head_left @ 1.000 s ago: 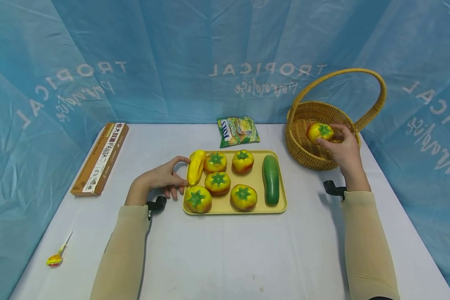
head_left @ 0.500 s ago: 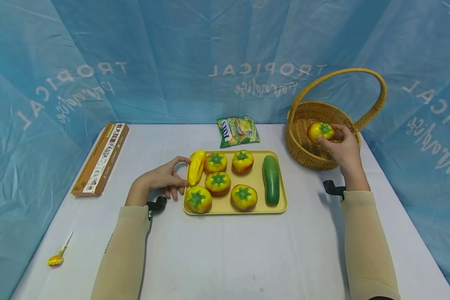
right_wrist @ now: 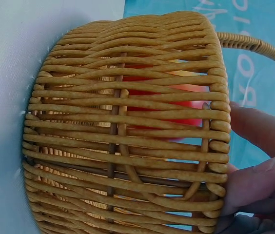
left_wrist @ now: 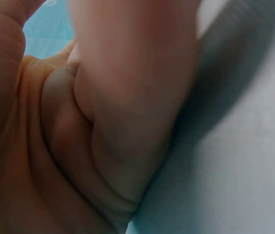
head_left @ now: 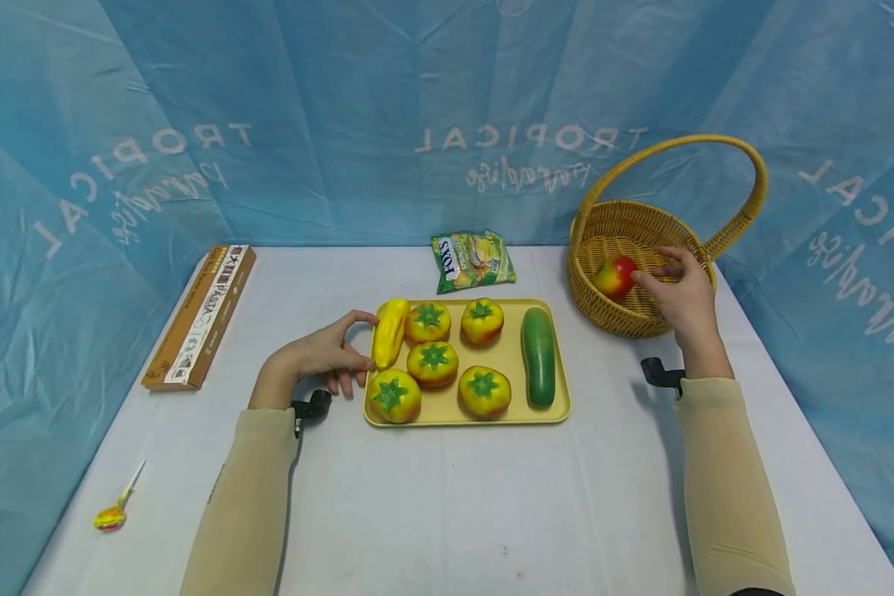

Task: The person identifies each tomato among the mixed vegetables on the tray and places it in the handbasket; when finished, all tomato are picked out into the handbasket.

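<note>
My right hand [head_left: 678, 290] is inside the wicker basket [head_left: 614, 319], thumb and fingers apart. A toy tomato [head_left: 615, 277] lies in the basket just left of the fingertips, its red side showing. In the right wrist view, red patches of the tomato [right_wrist: 166, 102] show through the weave [right_wrist: 79, 141], with the fingers [right_wrist: 257, 183] at the rim. My left hand [head_left: 320, 352] rests at the left rim of the yellow tray [head_left: 510, 414], index finger and thumb spread beside a yellow banana-like fruit [head_left: 391, 333]. The left wrist view shows only the blurred palm [left_wrist: 79, 136].
On the tray lie several yellow-red toy tomatoes [head_left: 484, 392] and a green cucumber [head_left: 540, 358]. A FOX'S candy bag [head_left: 474, 261] lies behind it. To the left are a pasta box [head_left: 199, 319] and a lollipop [head_left: 110, 517]. The basket's tall handle [head_left: 685, 141] arches over its opening.
The right hand has let go of the toy tomato, which has dropped into the basket and turned, red side now visible. The left hand has stayed at the tray.
</note>
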`<state>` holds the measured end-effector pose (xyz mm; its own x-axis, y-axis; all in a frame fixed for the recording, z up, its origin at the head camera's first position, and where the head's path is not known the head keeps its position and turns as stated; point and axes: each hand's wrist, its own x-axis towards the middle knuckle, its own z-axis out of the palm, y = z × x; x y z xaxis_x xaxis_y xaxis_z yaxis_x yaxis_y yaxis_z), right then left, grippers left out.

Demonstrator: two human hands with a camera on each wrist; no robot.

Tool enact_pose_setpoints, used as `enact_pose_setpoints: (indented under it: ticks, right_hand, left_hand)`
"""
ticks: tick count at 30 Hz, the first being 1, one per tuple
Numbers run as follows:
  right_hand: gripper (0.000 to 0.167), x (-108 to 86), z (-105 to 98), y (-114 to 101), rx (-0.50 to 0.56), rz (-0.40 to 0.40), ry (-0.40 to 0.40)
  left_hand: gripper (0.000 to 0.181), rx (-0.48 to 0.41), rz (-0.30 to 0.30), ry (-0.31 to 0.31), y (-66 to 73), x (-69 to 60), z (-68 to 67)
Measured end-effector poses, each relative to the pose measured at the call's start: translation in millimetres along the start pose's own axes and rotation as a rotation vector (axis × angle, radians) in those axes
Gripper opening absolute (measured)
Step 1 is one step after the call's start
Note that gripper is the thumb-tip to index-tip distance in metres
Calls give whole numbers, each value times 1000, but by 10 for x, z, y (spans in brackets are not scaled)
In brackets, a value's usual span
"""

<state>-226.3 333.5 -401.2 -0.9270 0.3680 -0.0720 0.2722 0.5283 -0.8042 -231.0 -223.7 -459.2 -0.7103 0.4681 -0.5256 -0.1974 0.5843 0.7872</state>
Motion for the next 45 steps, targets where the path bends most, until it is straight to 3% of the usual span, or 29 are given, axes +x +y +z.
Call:
enact_pose_setpoints:
  ticks: [8,19,31,38,45]
  right_hand:
    - [75,-14,19,-34,0,-8,16]
    - [80,-35,-13,-29,59,-19,-32]
    - [71,-225,-44,-264,140,-155,-59]
    - [68,-353,29,-417,214,-227,-159]
    - [67,-464,248,-525,284,-269,-301]
  left_hand:
    - [82,-15,-13,8,-2,-1,-5]
    - [82,-18,-11,5,-6,-8,-2]
    - [81,-5,-12,7,2,-10,2]
    - [80,1,-2,2,-2,-9,7]
    - [81,1,3,-5,-1,-3,-4]
